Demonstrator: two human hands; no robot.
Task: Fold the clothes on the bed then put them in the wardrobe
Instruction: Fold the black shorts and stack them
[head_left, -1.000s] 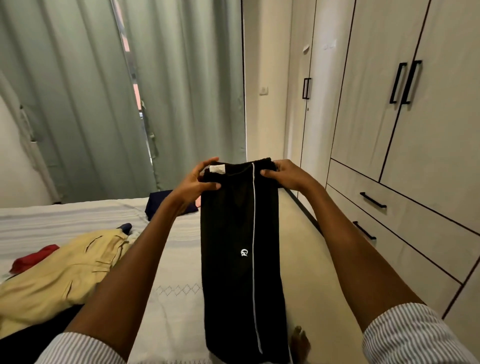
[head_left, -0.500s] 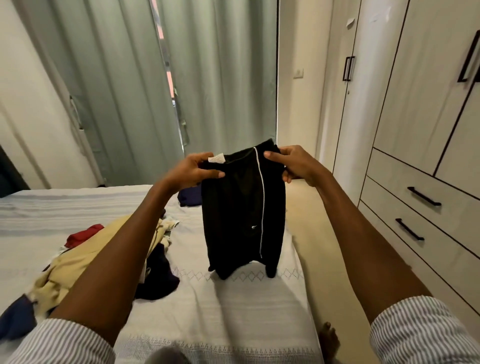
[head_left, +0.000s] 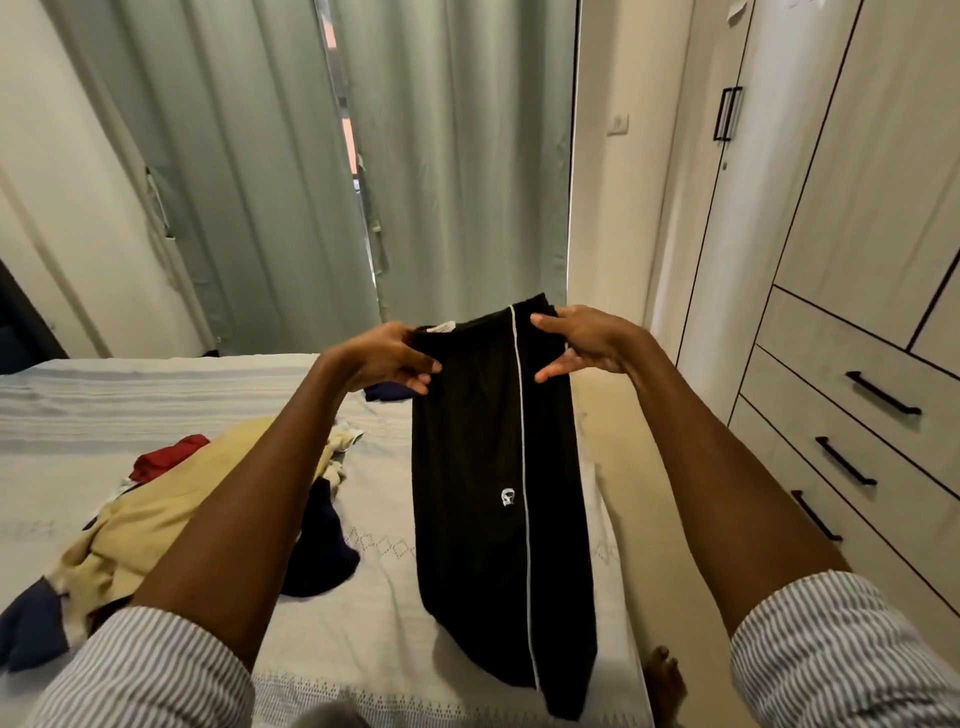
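We hold a pair of black track pants (head_left: 493, 467) up in front of us by the waistband, one hand at each end of it. Our left hand (head_left: 387, 358) pinches the left end, fingers and thumb curled round the cloth just beside a small white label (head_left: 439, 327). Our right hand (head_left: 582, 340) grips the right end, thumb on the near face and fingers curled behind the band. The pants are doubled lengthwise, so that they hang as one long narrow strip with a thin white stripe (head_left: 524, 493) running down the near face and a small white logo (head_left: 507, 497) beside it. Their lower end lies near the right-hand edge of the bed (head_left: 415, 613); we cannot tell whether it rests on the cover or hangs just above it.

On the bed to our left lies an unfolded heap: a pale yellow garment (head_left: 171, 519), a red one (head_left: 166, 460) behind it, and dark navy pieces (head_left: 317, 545) tucked beside and under it. Another dark blue item (head_left: 387, 391) sits farther up the bed, just below our left hand. The wardrobe (head_left: 857, 234) stands along our right, doors and drawers closed, with black bar handles. Grey-green curtains (head_left: 441, 156) hang behind the bed. Our striped sleeves (head_left: 831, 649) are pushed up past the elbow, and a bare foot (head_left: 665, 686) shows on the floor between bed and wardrobe
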